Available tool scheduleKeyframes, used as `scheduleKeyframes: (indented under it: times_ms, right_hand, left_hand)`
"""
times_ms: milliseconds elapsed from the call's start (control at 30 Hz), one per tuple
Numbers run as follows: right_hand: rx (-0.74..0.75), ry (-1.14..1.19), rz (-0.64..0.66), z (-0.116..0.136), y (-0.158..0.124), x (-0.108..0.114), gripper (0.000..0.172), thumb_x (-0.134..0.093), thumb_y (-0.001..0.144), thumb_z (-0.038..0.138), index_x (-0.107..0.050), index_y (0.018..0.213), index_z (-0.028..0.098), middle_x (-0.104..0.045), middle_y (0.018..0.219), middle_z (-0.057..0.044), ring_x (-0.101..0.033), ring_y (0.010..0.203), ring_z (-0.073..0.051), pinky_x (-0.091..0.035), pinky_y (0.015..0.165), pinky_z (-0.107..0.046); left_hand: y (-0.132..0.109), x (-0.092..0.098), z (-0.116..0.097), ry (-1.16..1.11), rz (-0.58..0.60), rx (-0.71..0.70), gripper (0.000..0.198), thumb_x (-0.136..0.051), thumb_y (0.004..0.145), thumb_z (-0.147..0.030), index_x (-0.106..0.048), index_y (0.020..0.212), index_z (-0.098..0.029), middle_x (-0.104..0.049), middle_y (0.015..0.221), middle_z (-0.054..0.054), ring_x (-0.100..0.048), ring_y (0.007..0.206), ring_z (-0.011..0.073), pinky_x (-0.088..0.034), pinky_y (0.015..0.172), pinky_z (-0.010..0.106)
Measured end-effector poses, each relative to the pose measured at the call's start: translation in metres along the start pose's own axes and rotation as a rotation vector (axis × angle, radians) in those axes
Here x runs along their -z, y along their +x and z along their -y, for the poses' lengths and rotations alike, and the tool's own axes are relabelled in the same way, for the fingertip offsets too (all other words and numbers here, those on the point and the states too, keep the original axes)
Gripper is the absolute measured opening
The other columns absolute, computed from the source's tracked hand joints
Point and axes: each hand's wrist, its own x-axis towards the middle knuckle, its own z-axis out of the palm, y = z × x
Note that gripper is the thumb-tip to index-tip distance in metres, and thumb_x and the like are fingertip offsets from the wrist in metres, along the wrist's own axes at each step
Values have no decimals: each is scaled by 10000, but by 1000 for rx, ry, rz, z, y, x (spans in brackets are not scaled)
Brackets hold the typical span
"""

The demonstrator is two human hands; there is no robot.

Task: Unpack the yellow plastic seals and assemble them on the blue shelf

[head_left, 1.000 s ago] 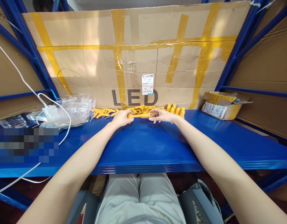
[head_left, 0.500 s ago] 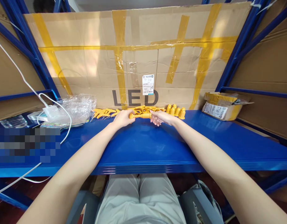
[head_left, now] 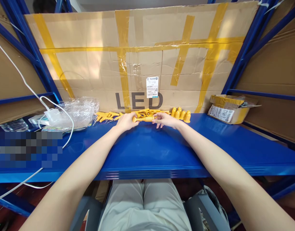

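My left hand (head_left: 128, 122) is closed around the left part of a yellow plastic part (head_left: 148, 119), a ribbed tube with a round flared end (head_left: 134, 119) showing by the thumb. At its right end, the thumb and forefinger of my right hand (head_left: 165, 119) pinch the piece, with the lower fingers loosely curled. The part is held level, low over the blue table. Just behind the hands lies a row of loose yellow pieces (head_left: 108, 116), partly hidden by them. Several yellow bell-shaped parts (head_left: 186, 117) stand upright to the right.
A large cardboard sheet marked LED (head_left: 94, 70) forms the back wall. Clear plastic bags (head_left: 80, 112) and a white plug with cable (head_left: 53, 115) lie at left. An open small carton (head_left: 227, 110) stands at right. The blue table (head_left: 147, 150) stretches toward my lap.
The fingers of my right hand have shifted slightly left and rolled over at the right end of the yellow part. My left hand stays almost still, keeping its hold.
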Motion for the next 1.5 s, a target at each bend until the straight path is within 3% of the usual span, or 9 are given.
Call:
scheduleKeyframes:
  times_ms: [100, 333, 800, 967, 1100, 1200, 1300, 1400, 1500]
  right_hand:
    - [12, -1, 31, 0, 1, 0, 196, -607, 914, 307, -606, 963, 118, -725, 906, -98, -634, 562, -81, -475, 490, -168]
    - [-19, 36, 30, 2, 2, -1, 294, -556, 940, 375, -557, 761, 141, -703, 701, -59, -607, 503, -78, -443, 461, -161]
    - [-69, 110, 38, -1, 3, -5, 267, -549, 943, 369, -563, 800, 144, -717, 752, -71, -629, 529, -93, -471, 465, -166]
    - [-119, 350, 47, -1, 1, -8, 160, -583, 929, 286, -569, 868, 139, -707, 850, -82, -686, 637, -119, -558, 582, -202]
    - [-161, 571, 45, 0, 5, -8, 83, -583, 918, 186, -567, 855, 134, -663, 703, -41, -683, 620, -124, -577, 646, -229]
    - [-123, 683, -16, 0, 8, -6, 73, -587, 898, 133, -568, 828, 143, -658, 674, -28, -689, 651, -128, -578, 735, -257]
    - [-19, 749, -97, -1, 12, -1, 106, -653, 836, 123, -558, 854, 168, -697, 791, -43, -701, 707, -145, -563, 828, -316]
    - [119, 742, -227, -3, 14, 5, 220, -714, 772, 162, -529, 886, 198, -693, 881, -35, -703, 785, -158, -539, 887, -357]
    - [291, 512, -415, -9, 16, 8, 305, -734, 733, 252, -522, 949, 218, -669, 1003, -29, -679, 889, -171, -521, 909, -382]
  left_hand:
    - [0, 0, -1, -1, -3, -9, 397, -590, 778, -472, -639, 1087, -229, -722, 983, 74, -658, 929, 287, -484, 771, 330]
    - [-1, 0, -2, 13, 0, -1, 400, -574, 784, -486, -636, 1086, -232, -726, 991, 62, -662, 939, 281, -480, 757, 315]
    - [-1, -1, 0, 35, 20, -8, 413, -597, 782, -514, -635, 1094, -246, -723, 985, 50, -661, 950, 275, -477, 756, 304]
    - [0, -1, 2, 22, 32, -19, 470, -608, 775, -553, -634, 1128, -243, -722, 960, 45, -663, 928, 261, -482, 789, 312]
    - [-1, -2, 4, -29, 40, -53, 503, -624, 776, -538, -621, 1182, -241, -715, 1016, 48, -654, 981, 258, -478, 845, 316]
    - [-1, -3, 7, -110, 57, -101, 683, -631, 778, -529, -470, 1378, -246, -685, 1128, 62, -644, 1027, 252, -478, 865, 315]
    - [-1, -3, 9, -197, 24, -91, 791, -557, 826, -558, -268, 1493, -246, -647, 1213, 78, -630, 1060, 252, -487, 870, 344]
    - [1, -4, 14, -215, -48, -42, 655, -462, 889, -518, -316, 1458, -229, -638, 1232, 83, -614, 1086, 254, -484, 897, 377]
    - [3, -7, 20, -172, -57, -22, 546, -461, 896, -429, -401, 1394, -211, -647, 1215, 89, -613, 1090, 256, -486, 909, 388]
